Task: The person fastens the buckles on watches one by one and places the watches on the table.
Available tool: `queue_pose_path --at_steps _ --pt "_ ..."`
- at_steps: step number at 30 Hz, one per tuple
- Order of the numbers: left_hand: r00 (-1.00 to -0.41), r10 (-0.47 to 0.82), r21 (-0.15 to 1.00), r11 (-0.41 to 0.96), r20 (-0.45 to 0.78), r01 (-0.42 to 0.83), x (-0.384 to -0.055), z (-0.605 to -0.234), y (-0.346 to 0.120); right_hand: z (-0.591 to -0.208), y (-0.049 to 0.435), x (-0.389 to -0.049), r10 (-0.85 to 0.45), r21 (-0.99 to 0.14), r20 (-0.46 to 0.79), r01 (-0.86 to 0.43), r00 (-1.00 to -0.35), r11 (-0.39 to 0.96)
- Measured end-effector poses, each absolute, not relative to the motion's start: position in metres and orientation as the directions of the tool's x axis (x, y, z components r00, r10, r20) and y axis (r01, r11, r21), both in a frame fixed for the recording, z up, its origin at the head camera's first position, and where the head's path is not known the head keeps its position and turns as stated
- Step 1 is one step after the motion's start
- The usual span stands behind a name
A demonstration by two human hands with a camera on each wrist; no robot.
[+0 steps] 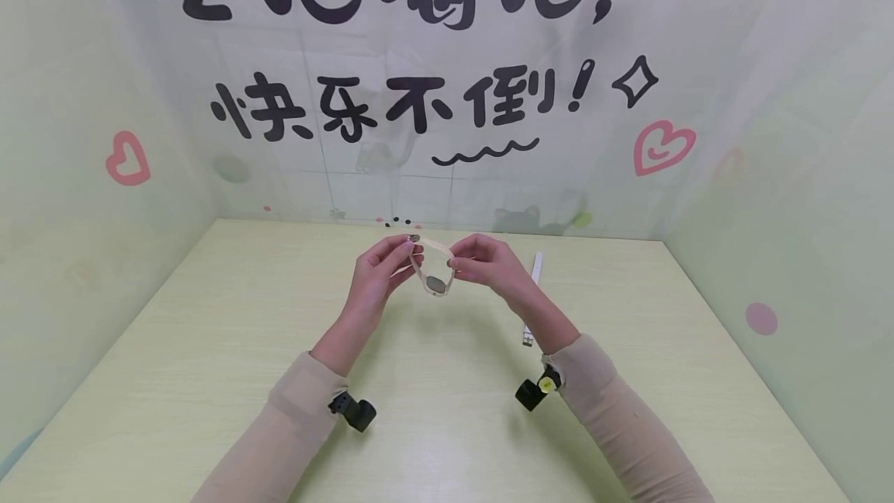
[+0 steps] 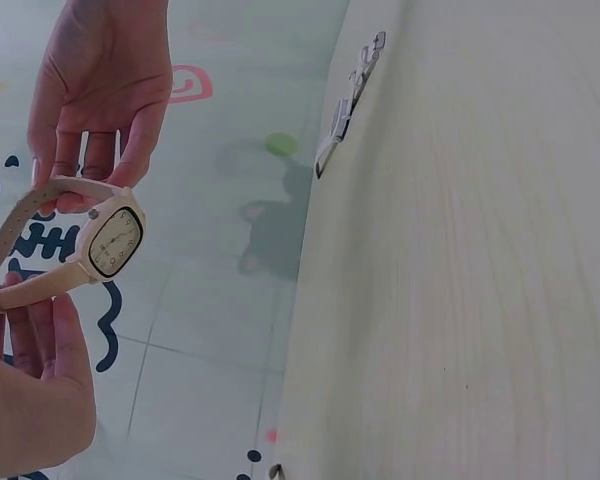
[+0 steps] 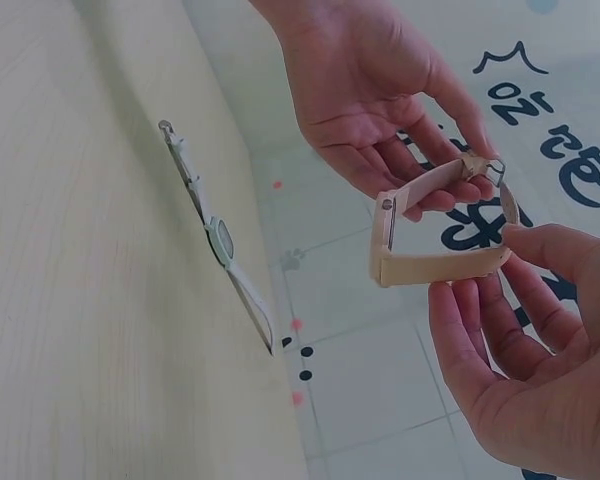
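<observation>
Both hands hold up a wristwatch (image 1: 435, 284) with a cream strap, over the far part of the table. Its strap curves into a loop, the case hanging lowest in the head view. The squarish dial (image 2: 117, 242) shows in the left wrist view. My left hand (image 1: 373, 278) pinches the strap at its metal buckle (image 3: 495, 170). On the other side, my right hand (image 1: 492, 266) grips the strap's holed half between thumb and fingers. A second watch (image 3: 220, 243), with a pale strap, lies on the table beyond the right forearm, which partly covers it in the head view.
The pale wood-grain table (image 1: 447, 425) ends at a back wall (image 1: 391, 192) printed with black writing. Side walls (image 1: 761, 200) stand left and right. A small black camera (image 1: 354, 411) sits on the left wrist, another camera (image 1: 532, 393) on the right.
</observation>
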State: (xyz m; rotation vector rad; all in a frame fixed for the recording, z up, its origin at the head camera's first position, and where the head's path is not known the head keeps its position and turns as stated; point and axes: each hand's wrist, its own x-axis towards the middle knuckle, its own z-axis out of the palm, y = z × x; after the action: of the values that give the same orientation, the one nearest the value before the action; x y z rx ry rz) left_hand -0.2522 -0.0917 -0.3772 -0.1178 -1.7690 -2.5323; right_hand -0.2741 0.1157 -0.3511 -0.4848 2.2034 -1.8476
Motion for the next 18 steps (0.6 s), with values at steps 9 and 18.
queue_pose_path --at_steps 9,18 --pt "-0.997 0.004 0.944 -0.323 0.075 0.070 -0.2502 -0.3764 -0.0903 -0.3520 0.1149 -0.2734 -0.398 -0.984 0.040 -0.106 -0.916 0.146" --pt "-0.998 0.010 0.945 -0.321 0.060 0.054 -0.2486 -0.3762 -0.0888 -0.3523 0.1142 -0.2715 -0.400 -0.982 0.042 -0.111 -0.915 0.152"
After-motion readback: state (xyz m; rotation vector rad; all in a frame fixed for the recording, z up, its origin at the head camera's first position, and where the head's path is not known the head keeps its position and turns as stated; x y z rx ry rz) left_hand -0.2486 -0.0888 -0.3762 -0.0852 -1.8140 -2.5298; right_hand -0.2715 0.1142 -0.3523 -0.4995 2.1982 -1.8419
